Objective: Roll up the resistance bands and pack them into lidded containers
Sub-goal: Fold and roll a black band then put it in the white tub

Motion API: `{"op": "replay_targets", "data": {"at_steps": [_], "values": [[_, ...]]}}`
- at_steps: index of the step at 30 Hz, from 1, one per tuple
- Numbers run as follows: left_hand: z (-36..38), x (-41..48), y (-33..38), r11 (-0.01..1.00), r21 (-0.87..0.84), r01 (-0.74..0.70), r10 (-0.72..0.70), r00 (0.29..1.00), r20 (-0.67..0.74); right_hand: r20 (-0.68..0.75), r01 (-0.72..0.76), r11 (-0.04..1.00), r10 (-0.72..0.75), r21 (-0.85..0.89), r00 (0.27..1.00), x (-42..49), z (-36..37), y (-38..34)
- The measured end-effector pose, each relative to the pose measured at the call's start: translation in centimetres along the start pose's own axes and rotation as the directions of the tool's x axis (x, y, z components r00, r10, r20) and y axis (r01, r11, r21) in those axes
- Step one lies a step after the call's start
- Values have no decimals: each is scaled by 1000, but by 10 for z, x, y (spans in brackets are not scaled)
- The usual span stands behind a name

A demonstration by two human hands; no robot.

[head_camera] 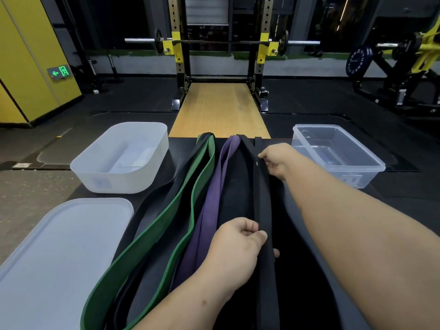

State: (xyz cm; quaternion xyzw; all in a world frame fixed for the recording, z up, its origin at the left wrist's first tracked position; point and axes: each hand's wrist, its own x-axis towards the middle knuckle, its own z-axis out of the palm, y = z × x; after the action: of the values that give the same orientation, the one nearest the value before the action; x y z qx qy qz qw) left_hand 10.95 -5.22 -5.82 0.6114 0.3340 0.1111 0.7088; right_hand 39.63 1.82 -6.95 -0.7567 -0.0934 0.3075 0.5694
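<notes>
Nearest the person, the left hand [235,248] was curled around the black band [264,206], with the thumb and forefinger pinching its left edge. To its left, at the near corner of the tabletop [178,148], lay a white lid [54,253], flat and off its box.

The black band ran almost straight away from the person, its long axis near to far and its near end passing out of view below the left hand. Beside it on the left, a purple band [209,210] and then a green band [181,210] lay stretched out along the same line. None of them was rolled.

Farther along the same black band, close to its far end, the right hand [278,160] gripped the right edge in bent fingertips, with that arm reaching well forward. So both hands held one band, left near and right far, and the strip lay straight between them.

Any roll would probably have to follow that long axis. The right hand was better placed to start from the far end, while the left could steady the near length.

Beyond the hands stood two open boxes. The white tub [104,182] was at the far left and the clear tub [371,163] at the far right, just beside the right hand. Neither held a band.
</notes>
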Motion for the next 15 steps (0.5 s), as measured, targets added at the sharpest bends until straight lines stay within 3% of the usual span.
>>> {"op": "replay_targets", "data": {"at_steps": [6, 8, 10, 12, 15], "values": [[1, 2, 0, 1000, -22, 5, -5, 1000, -2, 218, 57, 928, -146, 368, 965, -2, 8, -29], [1, 4, 0, 1000, -26, -6, 6, 1000, -18, 199, 131, 878, -246, 461, 949, 1, 10, -47], [0, 7, 0, 999, -54, -7, 6, 1000, -29, 76, 226, 809, -315, 543, 946, 8, 14, -53], [2, 6, 0, 997, -72, 5, -7, 1000, -23, -30, 248, 820, -272, 515, 962, 22, 18, -41], [5, 4, -1, 999, 11, 34, -34, 999, 23, 46, 91, 935, -113, 342, 992, 37, 20, -11]]}}
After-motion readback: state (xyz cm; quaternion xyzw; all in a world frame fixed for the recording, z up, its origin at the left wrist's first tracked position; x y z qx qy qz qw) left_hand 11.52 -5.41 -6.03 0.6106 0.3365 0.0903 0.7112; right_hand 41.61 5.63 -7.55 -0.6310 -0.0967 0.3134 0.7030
